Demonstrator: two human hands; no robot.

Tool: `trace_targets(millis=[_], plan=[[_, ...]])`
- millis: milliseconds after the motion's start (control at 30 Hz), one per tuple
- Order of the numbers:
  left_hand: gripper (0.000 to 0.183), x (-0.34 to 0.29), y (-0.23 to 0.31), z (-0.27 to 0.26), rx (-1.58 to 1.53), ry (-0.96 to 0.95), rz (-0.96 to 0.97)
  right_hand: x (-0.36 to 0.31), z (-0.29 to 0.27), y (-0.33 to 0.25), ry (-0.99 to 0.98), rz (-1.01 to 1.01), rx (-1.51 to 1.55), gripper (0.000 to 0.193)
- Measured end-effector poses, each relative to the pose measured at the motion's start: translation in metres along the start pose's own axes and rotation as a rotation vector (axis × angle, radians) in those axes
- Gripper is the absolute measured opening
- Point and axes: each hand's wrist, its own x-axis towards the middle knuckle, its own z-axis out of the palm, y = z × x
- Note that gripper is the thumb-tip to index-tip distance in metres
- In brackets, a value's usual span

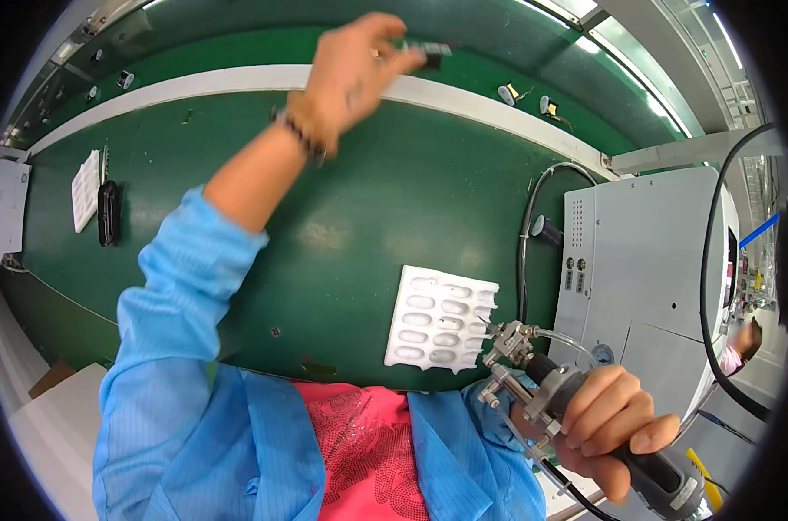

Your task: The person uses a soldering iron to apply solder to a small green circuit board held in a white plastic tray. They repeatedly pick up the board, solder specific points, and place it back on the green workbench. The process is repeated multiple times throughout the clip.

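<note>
At near right: metal tool [560, 382], I judge heavy, stiff; right hand [615, 425] wraps its black grip [667, 478], likely best hold. Far: left hand [352, 74] pinches small part [433, 61], probably light, fragile.

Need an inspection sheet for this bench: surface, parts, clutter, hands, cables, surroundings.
Surface: green worktop, a few small marks.
Job's things: white pocketed tray near the front edge; small dark part beyond the white rail, blurred.
Clutter: second white tray and black pouch-like item, far left.
Left hand: blurred, dark part at its fingers, grip unclear.
Right hand: wrapped around a black-handled metal tool.
Cables: black cable beside the grey cabinet.
Surroundings: another person partly visible, right edge.
</note>
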Motion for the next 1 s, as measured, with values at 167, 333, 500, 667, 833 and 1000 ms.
trace_targets(millis=[167,333,500,667,833,1000], plan=[[0.04,0.052,-0.09,-0.019,0.41,-0.152,0.239,0.0,0.002,0.003,0.053,-0.021,-0.029,0.04],[0.036,0.047,-0.1,-0.021,0.448,-0.398,0.18,-0.002,-0.001,0.008,0.02,-0.006,-0.042,0.041],[0.031,0.047,-0.1,-0.003,0.315,-0.233,0.039,0.002,-0.002,0.002,-0.007,0.017,-0.061,0.041],[0.027,-0.044,0.005,-0.003,-0.101,-0.353,0.072,-0.001,-0.011,0.007,-0.043,0.007,-0.042,0.046],[0.023,-0.145,0.074,0.002,-0.183,-0.501,0.243,0.0,-0.011,0.004,-0.069,0.02,-0.035,0.047],[0.025,-0.194,0.074,0.027,-0.139,-0.466,0.288,0.002,-0.008,0.005,-0.103,0.028,-0.032,0.05]])
